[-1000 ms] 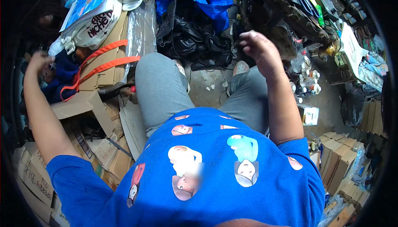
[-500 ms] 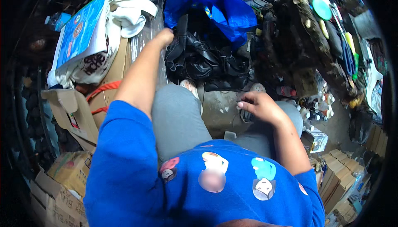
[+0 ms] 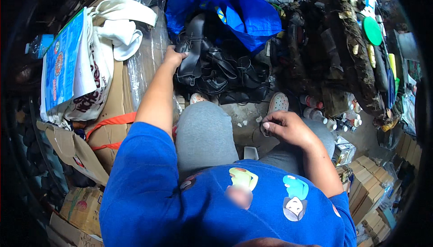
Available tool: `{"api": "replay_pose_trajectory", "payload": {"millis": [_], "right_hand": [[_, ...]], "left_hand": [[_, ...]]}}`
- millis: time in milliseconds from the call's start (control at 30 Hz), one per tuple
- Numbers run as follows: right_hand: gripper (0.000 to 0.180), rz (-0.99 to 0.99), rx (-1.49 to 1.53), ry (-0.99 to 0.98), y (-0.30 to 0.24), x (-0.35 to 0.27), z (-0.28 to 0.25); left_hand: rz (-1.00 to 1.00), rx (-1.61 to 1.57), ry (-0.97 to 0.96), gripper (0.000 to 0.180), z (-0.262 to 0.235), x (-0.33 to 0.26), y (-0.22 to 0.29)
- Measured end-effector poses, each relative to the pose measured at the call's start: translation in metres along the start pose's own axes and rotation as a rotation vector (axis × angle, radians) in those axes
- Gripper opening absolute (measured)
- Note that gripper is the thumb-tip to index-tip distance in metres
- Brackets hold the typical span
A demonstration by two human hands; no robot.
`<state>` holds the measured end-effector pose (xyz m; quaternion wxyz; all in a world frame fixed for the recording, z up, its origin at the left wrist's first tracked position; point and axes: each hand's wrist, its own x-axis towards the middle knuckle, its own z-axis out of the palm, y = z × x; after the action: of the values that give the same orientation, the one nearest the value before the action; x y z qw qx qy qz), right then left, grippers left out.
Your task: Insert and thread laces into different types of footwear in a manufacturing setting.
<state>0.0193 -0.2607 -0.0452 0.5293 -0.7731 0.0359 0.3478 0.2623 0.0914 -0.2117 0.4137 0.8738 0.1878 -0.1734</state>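
Observation:
My left hand [image 3: 173, 56] reaches forward and grips the edge of a pile of black footwear [image 3: 216, 69] heaped in front of my knees. A blue carrier bag [image 3: 234, 10] lies open just behind the pile. My right hand [image 3: 284, 127] rests loosely curled on my right knee in grey trousers, holding nothing that I can see. My feet in pale perforated clogs [image 3: 278, 102] show below the pile on the concrete floor.
Flattened cardboard [image 3: 112, 107] with an orange strap, a white printed tote bag [image 3: 97, 66] and clear plastic sheeting lie to the left. Small bottles [image 3: 338, 120] and stacked cartons [image 3: 374, 193] stand at right, under a cluttered shelf [image 3: 356, 53].
My left arm swung from far left to the black pile and took hold of it. My right hand came down from in front of me onto my knee.

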Motion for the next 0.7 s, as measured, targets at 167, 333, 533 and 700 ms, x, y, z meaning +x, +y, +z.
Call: {"api": "replay_pose_trajectory", "payload": {"millis": [167,333,533,700], "right_hand": [[0.021,-0.288,-0.028,0.386,-0.006,0.001,0.001],[0.024,-0.768,-0.471,0.816,-0.051,-0.014,0.005],[0.026,-0.946,-0.948,0.846,-0.107,-0.056,0.025],[0.014,-1.042,-0.939,0.756,-0.089,-0.1,0.048]], "left_hand": [[0.221,-0.33,-0.165,0.061,-0.028,-0.074,0.073],[0.469,-0.168,-0.305,0.046,-0.065,-0.178,0.135],[0.619,0.042,-0.48,0.044,-0.075,-0.308,0.162],[0.528,-0.221,-0.711,0.041,-0.091,-0.381,0.151]]}}
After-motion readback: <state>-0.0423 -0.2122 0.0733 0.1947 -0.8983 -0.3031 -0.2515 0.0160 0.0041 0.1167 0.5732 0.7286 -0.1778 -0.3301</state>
